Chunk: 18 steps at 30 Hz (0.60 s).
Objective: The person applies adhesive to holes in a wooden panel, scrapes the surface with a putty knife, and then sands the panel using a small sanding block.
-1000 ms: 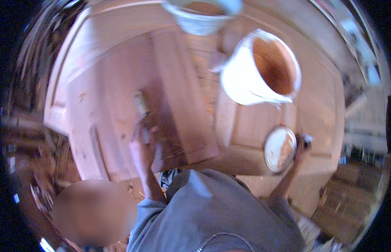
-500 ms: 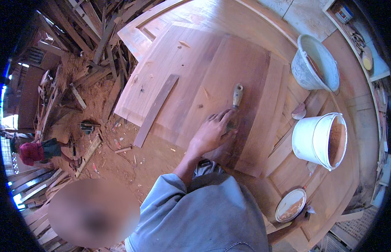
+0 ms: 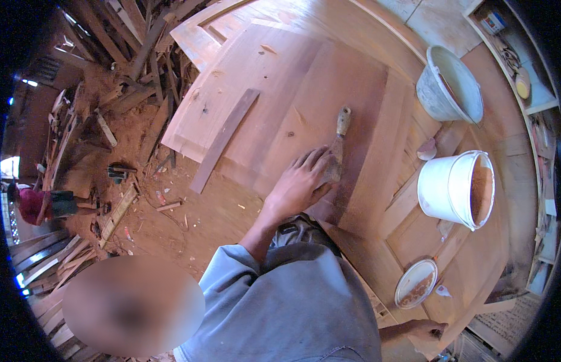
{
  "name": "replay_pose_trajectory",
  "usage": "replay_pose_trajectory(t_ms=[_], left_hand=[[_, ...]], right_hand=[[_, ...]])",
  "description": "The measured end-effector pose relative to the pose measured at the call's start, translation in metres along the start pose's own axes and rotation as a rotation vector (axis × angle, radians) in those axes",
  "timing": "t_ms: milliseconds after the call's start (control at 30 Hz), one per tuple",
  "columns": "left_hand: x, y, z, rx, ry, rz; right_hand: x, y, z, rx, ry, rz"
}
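the left grip [image 3: 298, 184], a bare hand, lies with bent fingers at the blade of a scraper [image 3: 343, 123]; whether it is grasping the blade or merely touching it, i cannot tell. the scraper is on a wide reddish wooden panel [image 3: 347, 78], its pale, worn handle pointing away from the person. the right grip [image 3: 431, 329] has bent fingers by the near edge of a panelled door [image 3: 473, 259], at lower right; i cannot tell whether it is clenched on anything.

a dark wooden strip [image 3: 225, 140] lies on the panel to the left of the scraper, reaching over the panel's edge. on the panelled door to the right are a white bucket [image 3: 444, 188] with reddish-brown stuff inside, a grey-blue bucket [image 3: 436, 96] farther away, and a small pinkish rounded piece [image 3: 426, 149] between them. nearer the right grip lie a round white lid [image 3: 416, 283] smeared with brown and, just beside it, a white scrap [image 3: 443, 291].

at far left, another person [image 3: 36, 205] in a red top is near piled timber [image 3: 45, 259].
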<state>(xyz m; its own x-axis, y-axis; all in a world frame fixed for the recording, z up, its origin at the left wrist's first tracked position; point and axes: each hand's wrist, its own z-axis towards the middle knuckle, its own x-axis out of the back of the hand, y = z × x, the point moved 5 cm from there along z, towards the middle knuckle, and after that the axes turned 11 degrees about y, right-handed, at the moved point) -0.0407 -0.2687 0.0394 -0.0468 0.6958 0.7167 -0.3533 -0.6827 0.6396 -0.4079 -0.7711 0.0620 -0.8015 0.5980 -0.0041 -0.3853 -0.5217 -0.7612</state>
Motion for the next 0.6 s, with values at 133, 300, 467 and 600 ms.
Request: replay_pose_trajectory(t_ms=[133, 300, 467, 600], left_hand=[[-0.016, 0.029, -0.015, -0.189, -0.027, 0.008], [-0.047, 0.073, -0.051, -0.302, -0.195, -0.114], [-0.024, 0.085, -0.096, -0.171, -0.177, -0.136], [0.021, 0.064, -0.14, 0.074, -0.146, -0.004]], right_hand=[[-0.011, -0.107, -0.05, 0.203, -0.158, 0.085], [-0.02, -0.183, -0.152, 0.325, -0.781, 0.418], [-0.004, -0.194, -0.198, 0.391, -1.278, 0.605], [0.01, -0.204, -0.215, 0.285, -1.53, 0.591]])
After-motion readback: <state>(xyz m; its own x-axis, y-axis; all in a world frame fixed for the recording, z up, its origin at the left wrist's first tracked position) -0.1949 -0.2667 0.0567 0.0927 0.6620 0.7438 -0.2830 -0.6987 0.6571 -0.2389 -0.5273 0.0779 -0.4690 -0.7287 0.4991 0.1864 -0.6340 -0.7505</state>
